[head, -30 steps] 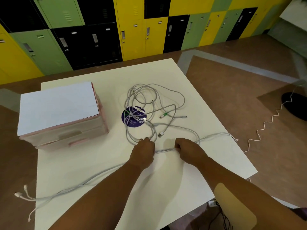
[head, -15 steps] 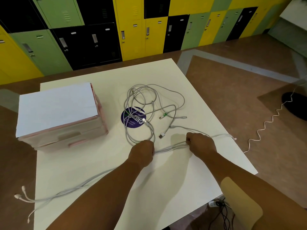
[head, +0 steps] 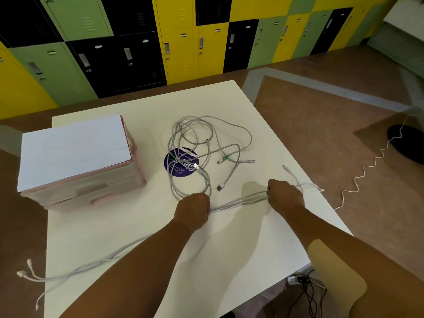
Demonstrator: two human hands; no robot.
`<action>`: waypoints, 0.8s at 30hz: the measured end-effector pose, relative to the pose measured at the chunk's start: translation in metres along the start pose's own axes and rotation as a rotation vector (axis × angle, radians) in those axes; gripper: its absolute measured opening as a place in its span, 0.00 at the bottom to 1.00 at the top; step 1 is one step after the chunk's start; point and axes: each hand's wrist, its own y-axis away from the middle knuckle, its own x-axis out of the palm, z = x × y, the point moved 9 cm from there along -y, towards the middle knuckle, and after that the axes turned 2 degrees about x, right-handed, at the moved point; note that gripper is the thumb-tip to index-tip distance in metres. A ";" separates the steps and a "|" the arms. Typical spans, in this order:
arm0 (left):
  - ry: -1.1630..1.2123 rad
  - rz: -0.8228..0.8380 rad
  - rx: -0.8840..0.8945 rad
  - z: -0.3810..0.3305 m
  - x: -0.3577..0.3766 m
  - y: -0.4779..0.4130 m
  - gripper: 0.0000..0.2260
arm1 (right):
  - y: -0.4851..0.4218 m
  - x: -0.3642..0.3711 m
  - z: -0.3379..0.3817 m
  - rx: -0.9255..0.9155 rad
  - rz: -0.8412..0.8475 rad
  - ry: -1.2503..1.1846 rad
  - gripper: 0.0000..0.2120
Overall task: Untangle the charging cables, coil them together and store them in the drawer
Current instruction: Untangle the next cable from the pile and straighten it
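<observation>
A bundle of white charging cables (head: pixel 238 201) stretches across the white table (head: pixel 229 260) between my two hands. My left hand (head: pixel 193 211) grips the bundle at the table's middle. My right hand (head: pixel 284 195) grips it further right, near the table's right edge. From my left hand the cables trail left to plugs (head: pixel 25 271) hanging past the table's left edge. Behind my hands lies a loose tangle of grey cables (head: pixel 195 143) with several plugs. A pink drawer unit (head: pixel 75 161) with a white top stands at the left, its drawers shut.
A round purple sticker (head: pixel 181 162) lies under the tangle. Coloured lockers (head: pixel 183 37) line the far wall. A white coiled cord (head: pixel 367 171) runs over the brown floor on the right. Dark wires (head: pixel 307 292) lie below the table's near right corner.
My right hand has slid to the right along the cable bundle, widening the stretch between my hands. My left hand has stayed in place, gripping the cables.
</observation>
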 end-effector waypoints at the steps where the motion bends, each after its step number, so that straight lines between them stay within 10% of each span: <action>1: -0.007 0.003 0.000 0.000 0.000 0.000 0.01 | 0.000 -0.004 -0.003 0.002 -0.022 0.018 0.05; 12: -0.330 0.114 0.114 -0.030 0.005 -0.017 0.08 | 0.006 0.021 -0.005 -0.075 0.036 -0.027 0.06; 24: -0.119 0.055 0.298 -0.113 0.027 -0.050 0.13 | 0.005 0.023 -0.017 -0.135 0.048 -0.168 0.06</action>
